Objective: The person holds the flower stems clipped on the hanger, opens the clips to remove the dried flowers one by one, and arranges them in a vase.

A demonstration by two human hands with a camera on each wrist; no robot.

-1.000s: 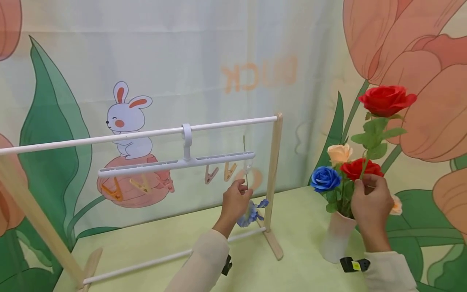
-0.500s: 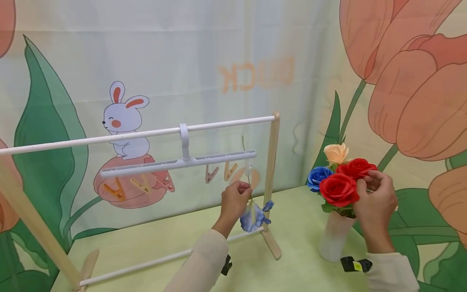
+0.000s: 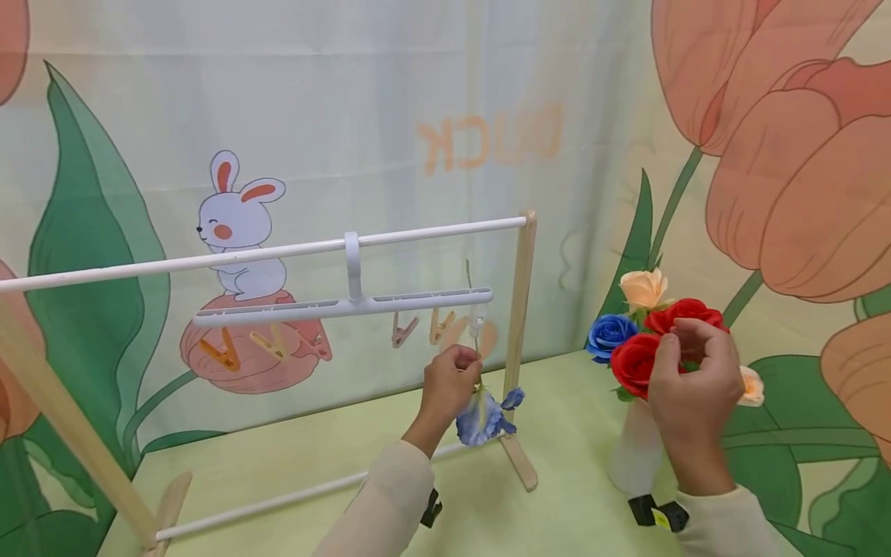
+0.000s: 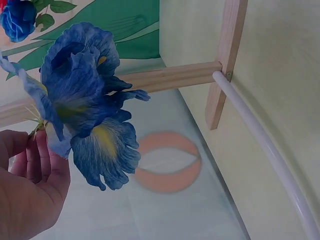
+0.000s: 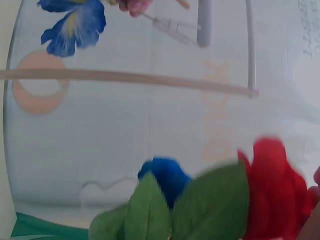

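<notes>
My left hand (image 3: 445, 391) pinches the thin stem of a blue iris (image 3: 479, 419), whose bloom points downward. The stem runs up past a whitish clip (image 3: 477, 325) at the right end of the grey hanger (image 3: 299, 312). In the left wrist view the iris bloom (image 4: 75, 100) fills the space beside my fingers (image 4: 32, 160). My right hand (image 3: 696, 402) is raised with loosely bent fingers before two red roses, the front one (image 3: 632, 365) partly covered by it. A pale vase (image 3: 635, 456) holds them; whether my fingertips touch petals is unclear.
A blue rose (image 3: 611, 337) and peach roses (image 3: 643, 288) share the vase. The hanger hooks over the white rail (image 3: 278, 254) of a wooden stand (image 3: 518, 325). Several coloured clips, one of them orange (image 3: 221, 352), hang below it. Printed curtains stand behind.
My right hand lowered a red rose into the vase and let go, then shifted slightly left in front of the blooms. My left hand keeps its pinch; the iris bloom hangs slightly lower.
</notes>
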